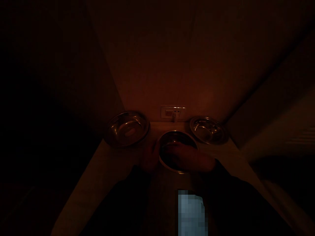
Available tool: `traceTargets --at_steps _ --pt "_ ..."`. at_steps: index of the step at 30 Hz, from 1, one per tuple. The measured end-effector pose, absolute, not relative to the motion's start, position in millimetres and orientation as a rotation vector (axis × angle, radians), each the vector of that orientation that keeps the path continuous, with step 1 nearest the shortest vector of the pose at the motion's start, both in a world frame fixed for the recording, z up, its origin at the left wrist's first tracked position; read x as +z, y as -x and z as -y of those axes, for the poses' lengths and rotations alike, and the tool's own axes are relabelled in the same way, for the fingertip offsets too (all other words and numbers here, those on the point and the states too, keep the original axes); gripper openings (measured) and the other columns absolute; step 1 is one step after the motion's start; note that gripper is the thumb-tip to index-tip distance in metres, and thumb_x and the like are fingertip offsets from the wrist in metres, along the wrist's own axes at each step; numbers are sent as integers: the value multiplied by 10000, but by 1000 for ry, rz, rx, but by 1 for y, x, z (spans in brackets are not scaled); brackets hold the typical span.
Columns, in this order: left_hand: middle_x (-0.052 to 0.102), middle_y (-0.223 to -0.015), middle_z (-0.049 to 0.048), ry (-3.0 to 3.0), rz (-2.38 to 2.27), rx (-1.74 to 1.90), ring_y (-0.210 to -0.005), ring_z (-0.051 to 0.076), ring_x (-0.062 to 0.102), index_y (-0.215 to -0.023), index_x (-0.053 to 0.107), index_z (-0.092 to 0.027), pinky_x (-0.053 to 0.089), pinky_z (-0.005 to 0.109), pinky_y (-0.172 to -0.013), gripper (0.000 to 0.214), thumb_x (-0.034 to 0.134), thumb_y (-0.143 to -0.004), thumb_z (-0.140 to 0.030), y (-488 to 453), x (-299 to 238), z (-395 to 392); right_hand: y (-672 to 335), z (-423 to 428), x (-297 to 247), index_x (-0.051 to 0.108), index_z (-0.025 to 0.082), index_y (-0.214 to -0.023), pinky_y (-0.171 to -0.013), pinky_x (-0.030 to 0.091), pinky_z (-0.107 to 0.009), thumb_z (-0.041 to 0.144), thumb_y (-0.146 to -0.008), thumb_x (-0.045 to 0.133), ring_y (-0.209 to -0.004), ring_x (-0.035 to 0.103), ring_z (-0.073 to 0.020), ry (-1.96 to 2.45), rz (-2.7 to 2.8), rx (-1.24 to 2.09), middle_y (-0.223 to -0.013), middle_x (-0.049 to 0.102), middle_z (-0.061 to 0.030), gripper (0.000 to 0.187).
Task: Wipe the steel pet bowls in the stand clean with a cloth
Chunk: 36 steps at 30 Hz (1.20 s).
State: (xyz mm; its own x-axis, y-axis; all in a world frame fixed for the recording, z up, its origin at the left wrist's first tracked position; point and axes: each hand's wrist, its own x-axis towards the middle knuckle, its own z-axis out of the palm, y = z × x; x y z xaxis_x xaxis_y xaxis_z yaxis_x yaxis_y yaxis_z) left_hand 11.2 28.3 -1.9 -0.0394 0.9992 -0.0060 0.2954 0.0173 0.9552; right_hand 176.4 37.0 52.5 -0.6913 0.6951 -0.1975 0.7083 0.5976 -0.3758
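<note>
The scene is very dark. A steel bowl (172, 139) stands in the middle of a pale countertop (98, 177). My right hand (189, 159) lies across the bowl's mouth, its fingers reaching inside. My left hand (149, 159) rests against the bowl's left rim. The gloom hides how the fingers of either hand are set. Both arms are in dark sleeves.
A second steel bowl (128, 128) sits at the back left and a shallow steel plate (208, 130) at the back right. A wall socket (172, 113) is on the wall behind them. Walls close in on both sides. A blurred pale patch (191, 213) shows at the bottom.
</note>
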Motion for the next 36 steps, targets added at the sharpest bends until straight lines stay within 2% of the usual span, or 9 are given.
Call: traceTargets --at_steps 4,7,9,14,20,25,28,33,36 --pt "708 -996 116 -1397 -1484 1041 -918 235 649 -1046 657 -103 475 338 -808 390 386 -900 -341 -12 1 -27 -177 -41 51 614 127 -1152 -875 465 -382 162 -895 382 -1033 612 -267 -1430 -2742 -515 -1126 647 -171 349" --pt "705 -1031 122 -1397 -1497 1030 -949 239 646 -1066 651 -102 473 342 -828 389 384 -901 -332 -13 4 -26 -179 -41 54 629 114 -1099 -823 480 -387 173 -898 374 -932 641 -266 -1482 -2711 -454 -1024 674 -181 330" --pt "697 -1064 125 -1395 -1518 1023 -976 242 639 -1078 646 -102 468 346 -850 391 385 -902 -334 -14 4 -26 -178 -40 56 625 118 -1107 -823 482 -383 186 -896 389 -958 628 -268 -1460 -2716 -450 -1046 669 -178 323" --pt "704 -1006 125 -1420 -1534 1026 -926 241 644 -1030 661 -101 465 351 -836 396 375 -901 -343 -15 1 -27 -175 -35 61 613 207 -1191 -937 440 -333 119 -843 453 -1168 523 -224 -1177 -2799 -570 -1248 605 -86 393" --pt "715 -974 98 -1370 -1551 1043 -901 225 650 -996 670 -119 473 328 -800 381 377 -899 -343 -14 2 -26 -179 -33 67 688 263 -1069 -868 477 -275 151 -815 524 -1012 617 -171 -1025 -2772 -665 -1131 669 -28 322" --pt "723 -932 93 -1391 -1529 1075 -864 217 654 -960 676 -119 482 314 -771 364 399 -891 -346 -13 0 -29 -174 -34 58 633 213 -1147 -841 489 -325 163 -871 441 -1070 598 -227 -1277 -2742 -525 -1189 637 -99 340" --pt "724 -938 94 -1414 -1510 1070 -872 219 658 -975 676 -121 483 322 -788 366 396 -893 -342 -13 0 -29 -174 -37 55 612 163 -1146 -801 496 -343 172 -898 402 -1008 627 -249 -1448 -2688 -421 -1119 657 -154 325" --pt "704 -1034 128 -1410 -1547 1005 -944 240 645 -1060 652 -97 469 347 -837 397 385 -899 -343 -14 4 -27 -176 -39 57 633 110 -1082 -779 498 -369 163 -896 385 -933 647 -271 -1518 -2660 -356 -1056 667 -192 314" --pt "695 -1058 140 -1402 -1552 998 -961 246 640 -1074 643 -86 463 351 -847 396 384 -898 -328 -14 6 -27 -172 -36 57 632 114 -1099 -811 490 -380 151 -887 384 -990 617 -278 -1452 -2703 -378 -1079 662 -175 328"
